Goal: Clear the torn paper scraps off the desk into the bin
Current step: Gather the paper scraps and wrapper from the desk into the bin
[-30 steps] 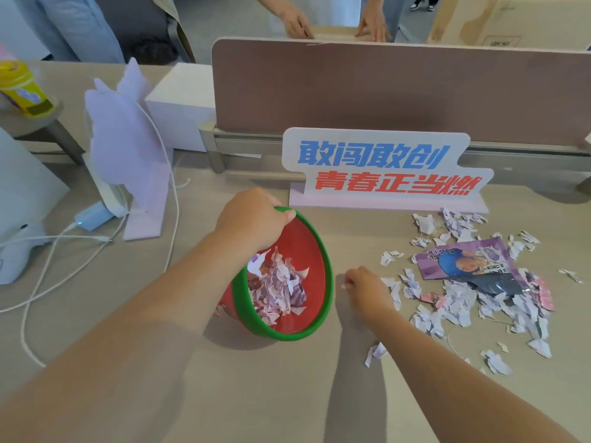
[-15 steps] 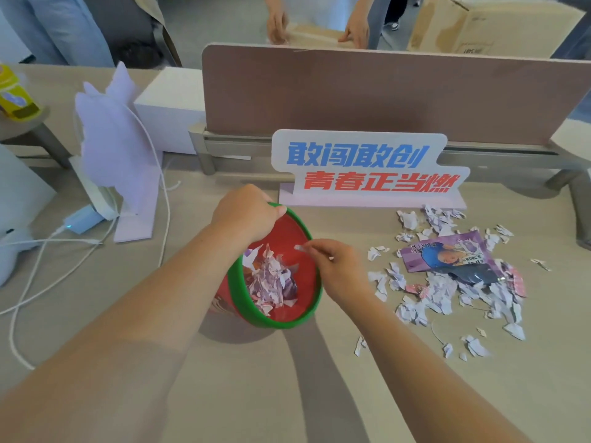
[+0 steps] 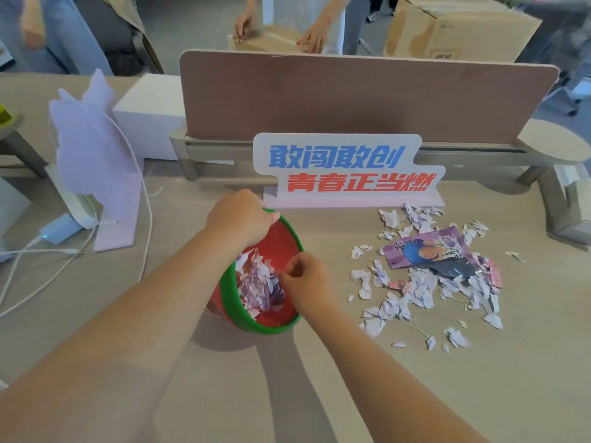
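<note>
A red bin with a green rim (image 3: 231, 302) stands tilted on the desk, and a heap of torn purple and white scraps (image 3: 257, 282) lies inside. My left hand (image 3: 238, 215) grips its far rim. My right hand (image 3: 307, 279) hangs over the bin's mouth, fingers pinched on a small white paper scrap just above the heap. To the right of the bin, several loose scraps (image 3: 415, 292) are strewn over the desk around a larger purple printed piece (image 3: 425, 251).
A sign with blue and red lettering (image 3: 345, 167) stands behind the bin, in front of a brown divider (image 3: 351, 97). At the left are a lilac cutout stand (image 3: 92, 161), a white box (image 3: 150, 116) and white cables (image 3: 147, 212). Behind the divider, people handle cardboard boxes (image 3: 457, 27).
My right hand picked a scrap off the desk beside the bin, carried it left and now holds it low over the bin's mouth. My left hand has stayed on the rim.
</note>
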`<action>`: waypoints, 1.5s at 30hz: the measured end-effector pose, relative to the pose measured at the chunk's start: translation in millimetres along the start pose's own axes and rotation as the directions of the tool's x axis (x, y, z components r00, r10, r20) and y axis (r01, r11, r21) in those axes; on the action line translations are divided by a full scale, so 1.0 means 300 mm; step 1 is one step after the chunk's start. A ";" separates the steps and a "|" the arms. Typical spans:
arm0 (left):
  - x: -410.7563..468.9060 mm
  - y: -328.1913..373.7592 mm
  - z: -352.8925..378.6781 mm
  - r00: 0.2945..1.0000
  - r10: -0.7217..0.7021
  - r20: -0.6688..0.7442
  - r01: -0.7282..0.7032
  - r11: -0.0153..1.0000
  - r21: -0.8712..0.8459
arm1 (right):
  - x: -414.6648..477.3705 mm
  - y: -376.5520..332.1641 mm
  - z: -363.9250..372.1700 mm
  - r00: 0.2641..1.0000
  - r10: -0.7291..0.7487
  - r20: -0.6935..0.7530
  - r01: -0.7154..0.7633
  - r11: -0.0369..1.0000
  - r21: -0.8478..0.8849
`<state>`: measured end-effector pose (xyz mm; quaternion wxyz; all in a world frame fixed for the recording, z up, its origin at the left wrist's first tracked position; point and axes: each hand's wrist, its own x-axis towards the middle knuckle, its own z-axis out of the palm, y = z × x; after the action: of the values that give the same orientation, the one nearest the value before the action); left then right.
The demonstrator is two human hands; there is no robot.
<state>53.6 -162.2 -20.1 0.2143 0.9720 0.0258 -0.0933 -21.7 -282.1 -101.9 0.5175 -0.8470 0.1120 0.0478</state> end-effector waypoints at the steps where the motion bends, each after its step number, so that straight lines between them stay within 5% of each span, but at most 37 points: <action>1: 0.001 0.001 -0.004 1.000 -0.001 -0.001 0.001 1.000 -0.004 | 0.001 0.003 0.010 1.000 -0.009 0.010 0.009 0.999 -0.040; 6: -0.004 -0.010 -0.031 1.000 -0.012 -0.013 0.011 1.000 -0.019 | -0.027 0.062 -0.040 0.975 -0.014 -0.223 0.007 1.000 -0.031; 11: -0.018 -0.019 -0.033 1.000 0.011 -0.012 -0.012 1.000 -0.029 | -0.120 0.360 -0.155 0.925 0.133 -0.355 -0.216 0.954 -0.206; 14: -0.027 -0.015 -0.034 1.000 0.016 0.000 -0.016 0.999 -0.032 | -0.179 0.483 -0.165 0.945 0.129 -0.300 -0.275 0.809 -0.520; 19: -0.042 -0.020 -0.048 1.000 0.023 0.007 -0.023 0.999 -0.028 | -0.167 0.538 -0.122 0.960 0.120 -0.255 -0.261 0.718 -0.645; 30: -0.047 -0.017 -0.043 0.999 0.039 0.018 -0.039 0.999 -0.020 | 0.091 0.508 -0.143 0.948 -0.103 -0.302 -0.148 0.696 -0.703; 35: -0.029 -0.034 -0.047 1.000 0.006 0.006 -0.005 0.999 -0.051 | 0.193 0.509 -0.169 0.978 -0.054 -0.202 -0.099 0.730 -0.676; 45: -0.004 -0.007 -0.037 1.000 -0.019 0.015 0.019 0.999 -0.036 | 0.267 0.528 -0.176 0.958 -0.219 -0.187 0.046 0.759 -0.649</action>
<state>54.2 -155.7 -10.9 0.2311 0.9669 0.0351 -0.1019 16.2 -409.6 -230.5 0.1824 -0.9768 0.0932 -0.0619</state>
